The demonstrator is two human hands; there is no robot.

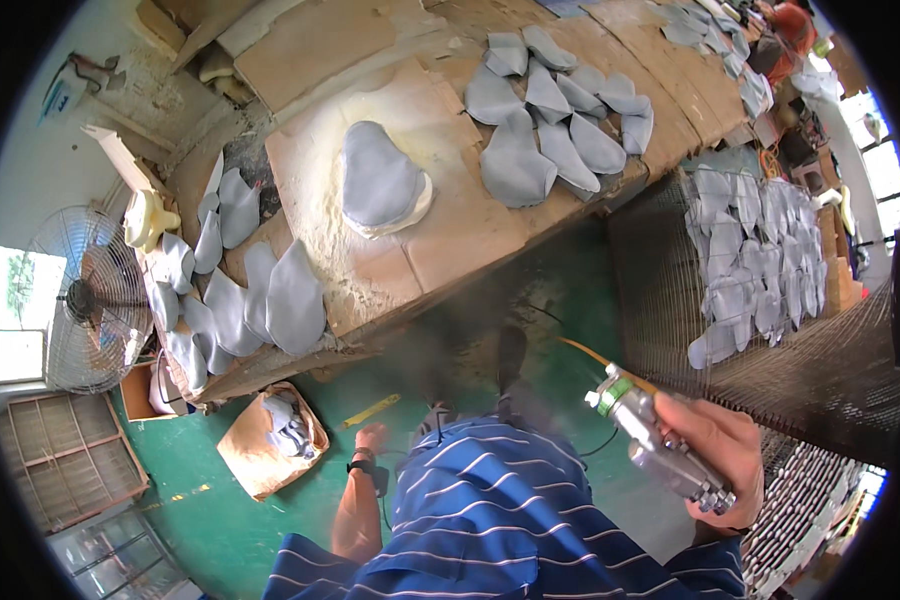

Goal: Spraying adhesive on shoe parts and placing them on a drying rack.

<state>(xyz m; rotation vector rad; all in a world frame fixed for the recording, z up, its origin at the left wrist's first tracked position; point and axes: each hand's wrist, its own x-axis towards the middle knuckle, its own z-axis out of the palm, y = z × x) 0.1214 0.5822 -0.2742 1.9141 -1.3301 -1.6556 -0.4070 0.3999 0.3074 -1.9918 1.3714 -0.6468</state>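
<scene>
Silver metal spray gun with a green ring (650, 435): the right hand (720, 450) has its fingers wrapped round it, well out from the front edge of the brown cardboard-covered table (450, 235). The left hand (372, 437) hangs low; I cannot tell how far its fingers spread. A smooth grey rounded piece (378, 172) rests on a cream form over pale, powdery cardboard. Beyond the table's left end stands a round wire-caged fan (95, 300), above green flooring (200, 515).
</scene>
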